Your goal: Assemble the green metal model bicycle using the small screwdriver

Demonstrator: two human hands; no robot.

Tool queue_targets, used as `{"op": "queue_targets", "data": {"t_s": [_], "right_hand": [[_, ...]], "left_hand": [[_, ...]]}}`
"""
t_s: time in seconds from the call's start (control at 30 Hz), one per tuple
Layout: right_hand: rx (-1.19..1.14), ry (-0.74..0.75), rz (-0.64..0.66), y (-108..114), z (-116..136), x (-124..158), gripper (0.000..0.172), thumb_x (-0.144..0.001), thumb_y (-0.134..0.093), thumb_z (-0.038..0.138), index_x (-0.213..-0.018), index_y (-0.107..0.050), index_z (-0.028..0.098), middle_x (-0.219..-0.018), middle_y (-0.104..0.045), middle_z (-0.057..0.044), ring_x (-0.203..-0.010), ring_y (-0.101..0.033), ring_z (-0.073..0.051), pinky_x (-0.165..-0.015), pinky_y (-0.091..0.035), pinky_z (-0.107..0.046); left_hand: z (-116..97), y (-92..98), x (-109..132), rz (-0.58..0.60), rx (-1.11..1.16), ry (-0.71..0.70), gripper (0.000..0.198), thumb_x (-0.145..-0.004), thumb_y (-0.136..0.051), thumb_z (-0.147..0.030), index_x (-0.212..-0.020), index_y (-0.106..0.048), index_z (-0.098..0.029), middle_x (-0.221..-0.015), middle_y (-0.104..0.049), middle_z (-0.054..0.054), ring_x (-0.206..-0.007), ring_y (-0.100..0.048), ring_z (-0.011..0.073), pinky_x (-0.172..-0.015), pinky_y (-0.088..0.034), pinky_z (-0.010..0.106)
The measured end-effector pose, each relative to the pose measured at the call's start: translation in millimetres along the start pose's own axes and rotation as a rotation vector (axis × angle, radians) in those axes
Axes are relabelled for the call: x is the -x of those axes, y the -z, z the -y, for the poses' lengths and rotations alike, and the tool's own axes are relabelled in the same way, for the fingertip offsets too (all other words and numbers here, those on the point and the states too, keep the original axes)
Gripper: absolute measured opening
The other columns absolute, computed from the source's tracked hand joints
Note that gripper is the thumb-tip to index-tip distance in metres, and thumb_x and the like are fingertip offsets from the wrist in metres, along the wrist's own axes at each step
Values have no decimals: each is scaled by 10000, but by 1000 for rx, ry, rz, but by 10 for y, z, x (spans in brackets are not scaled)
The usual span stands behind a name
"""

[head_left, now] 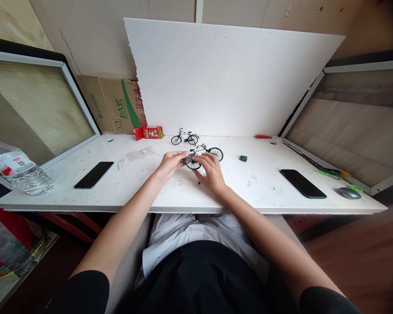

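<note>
Both hands are on a green model bicycle [217,152] above the middle of the white table. My left hand [170,164] pinches it at the left side, by the rim of one wheel. From the right, my right hand [211,171] has its fingers closed on the same wheel and the frame near it. The other wheel and the handlebar point away to the upper right. Just behind stands a black model bicycle [185,138], upright and untouched. A small green block [243,158] lies to the right of my right hand.
One phone [94,175] lies at left, another phone [303,183] at right near a grey mouse-shaped object [349,193]. A water bottle [19,168] leans at the left edge. A red box [153,132] and a clear bag [140,153] lie behind. A white board [229,78] rises at the back.
</note>
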State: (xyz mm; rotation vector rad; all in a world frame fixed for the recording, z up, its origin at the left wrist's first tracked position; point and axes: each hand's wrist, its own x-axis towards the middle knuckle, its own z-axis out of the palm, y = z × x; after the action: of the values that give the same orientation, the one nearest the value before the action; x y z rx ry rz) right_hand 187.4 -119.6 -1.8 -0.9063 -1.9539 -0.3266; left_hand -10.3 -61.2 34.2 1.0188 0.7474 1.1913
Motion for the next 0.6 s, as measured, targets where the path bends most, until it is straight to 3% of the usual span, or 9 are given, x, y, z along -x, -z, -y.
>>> {"op": "queue_targets", "data": {"t_s": [0.17, 0.33, 0.6], "right_hand": [[34, -43, -58, 18, 24, -10, 398, -949, -673, 115, -1320, -663, 257, -1209, -762, -103, -1248, -601, -358, -1067, -505, -569], [-2, -80, -80, 41, 25, -10, 331, -951, -710, 156, -1263, -684, 264, -1173, -764, -97, -1205, -617, -343, -1035, -508, -540], [-31, -84, 14, 50, 26, -21, 311, -994, -636, 139, -1262, -708, 278, -1181, -762, -89, -1153, -609, -320, -1000, -512, -503]], "left_hand": [[-36, -41, 34, 9, -25, 25, 266, -701, -960, -229, -897, -831, -104, -1002, -818, 136, -904, -737, 193, -891, -587, 337], [-44, -52, 41, 25, -44, 43, 274, -678, -962, -255, -867, -830, -106, -949, -810, 124, -895, -722, 187, -879, -584, 326], [9, 10, -13, 21, -33, 71, 234, -661, -945, -205, -830, -818, -107, -921, -803, 113, -896, -729, 194, -891, -588, 336]]}}
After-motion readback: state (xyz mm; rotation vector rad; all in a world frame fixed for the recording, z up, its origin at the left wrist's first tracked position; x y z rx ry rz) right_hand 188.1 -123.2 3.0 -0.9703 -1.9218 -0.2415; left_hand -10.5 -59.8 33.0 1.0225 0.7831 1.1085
